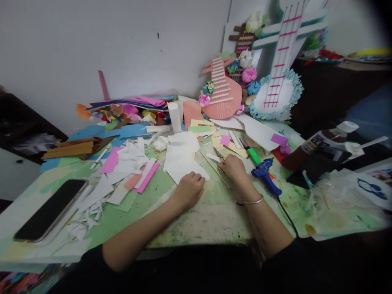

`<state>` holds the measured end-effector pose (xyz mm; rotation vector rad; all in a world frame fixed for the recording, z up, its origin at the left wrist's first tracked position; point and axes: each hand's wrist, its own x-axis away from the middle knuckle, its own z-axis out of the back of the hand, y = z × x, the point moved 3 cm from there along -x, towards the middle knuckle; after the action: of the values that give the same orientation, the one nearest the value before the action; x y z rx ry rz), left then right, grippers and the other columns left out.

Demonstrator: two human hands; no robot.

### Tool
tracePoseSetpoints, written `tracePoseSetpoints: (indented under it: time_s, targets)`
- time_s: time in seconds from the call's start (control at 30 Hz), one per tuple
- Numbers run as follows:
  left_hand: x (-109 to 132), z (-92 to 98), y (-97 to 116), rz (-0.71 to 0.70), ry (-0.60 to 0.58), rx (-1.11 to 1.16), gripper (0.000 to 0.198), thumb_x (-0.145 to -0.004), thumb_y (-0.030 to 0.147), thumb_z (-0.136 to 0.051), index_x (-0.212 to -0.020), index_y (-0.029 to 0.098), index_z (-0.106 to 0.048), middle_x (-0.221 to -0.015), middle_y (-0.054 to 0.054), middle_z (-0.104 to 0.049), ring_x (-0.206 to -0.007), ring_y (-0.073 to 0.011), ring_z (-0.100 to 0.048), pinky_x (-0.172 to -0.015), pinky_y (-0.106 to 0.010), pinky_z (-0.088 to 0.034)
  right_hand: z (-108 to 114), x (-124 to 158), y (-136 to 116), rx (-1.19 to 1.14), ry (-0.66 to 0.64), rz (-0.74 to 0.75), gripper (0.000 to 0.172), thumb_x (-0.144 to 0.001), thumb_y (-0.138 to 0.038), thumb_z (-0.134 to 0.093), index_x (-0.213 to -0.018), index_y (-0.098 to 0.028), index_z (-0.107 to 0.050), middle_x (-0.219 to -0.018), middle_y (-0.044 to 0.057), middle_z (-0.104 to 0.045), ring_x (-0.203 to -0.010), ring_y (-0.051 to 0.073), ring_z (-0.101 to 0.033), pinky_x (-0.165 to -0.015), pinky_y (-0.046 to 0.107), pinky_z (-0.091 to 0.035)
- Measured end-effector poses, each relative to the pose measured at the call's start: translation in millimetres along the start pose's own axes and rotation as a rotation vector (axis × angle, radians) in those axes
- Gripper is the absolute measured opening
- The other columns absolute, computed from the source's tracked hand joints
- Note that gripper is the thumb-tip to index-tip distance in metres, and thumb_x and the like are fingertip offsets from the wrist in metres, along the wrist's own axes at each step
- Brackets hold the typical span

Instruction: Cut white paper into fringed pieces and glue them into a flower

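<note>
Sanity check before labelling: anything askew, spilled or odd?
Brown bottle with white cap lies tipped over at right, cap on. Black smartphone sits near the front-left edge of the green table. White paper scraps litter the middle.

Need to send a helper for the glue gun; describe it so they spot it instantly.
On the green paint-stained table, find the person's right hand. Just right of it lies the glue gun: the only bright blue tool, with a green stick in its back and a black cord trailing off.

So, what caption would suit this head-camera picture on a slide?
Left hand resting on a white paper sheet, right hand beside a thin wooden stick, blue glue gun nearby.
</note>
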<state>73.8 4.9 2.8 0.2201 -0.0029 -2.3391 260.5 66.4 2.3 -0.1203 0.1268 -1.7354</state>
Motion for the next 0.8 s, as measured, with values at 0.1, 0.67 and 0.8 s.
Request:
tracePoseSetpoints:
  time_s: [0.1,0.67,0.8]
  targets:
    - [10.8,8.8,-7.6,0.129,0.094,0.037,0.041,-0.078,0.017,-0.054,-0.119,0.012,-0.052,-0.114,-0.014,-0.058,-0.105,-0.028,-0.051,-0.088,-0.04,-0.044,2.4,4.3,-2.0,0.002,-0.012,-0.008,0.028,-0.08,-0.026,-0.054,-0.095,-0.004,-0.062,-0.094,0.022,-0.066,-0.09,0.031,-0.064,-0.071,0.033,-0.043]
    - [31.9,-4.0,-38.4,0.992,0.011,0.242,0.02,-0.081,0.034,-0.054,-0.094,0.018,-0.055,-0.097,-0.01,-0.064,-0.094,-0.0262,-0.061,-0.076,-0.034,-0.045,5.8,8.6,33.9,-0.382,0.035,-0.005,0.053,-0.07,-0.024,-0.06,-0.121,-0.014,-0.048,-0.085,0.007,-0.069,-0.073,0.021,-0.063,-0.058,0.025,-0.041]
    - [33.9,2.1,-42.9,1.044,0.156,0.141,0.035,-0.078,0.041,-0.059,-0.096,0.013,-0.048,-0.103,-0.018,-0.057,-0.101,-0.0325,-0.056,-0.079,-0.04,-0.045,13.0,14.6,21.3,-0.419,0.177,0.014,0.036,-0.079,-0.018,-0.048,-0.114,-0.021,-0.055,-0.088,0.004,-0.069,-0.079,0.018,-0.062,-0.066,0.025,-0.04]
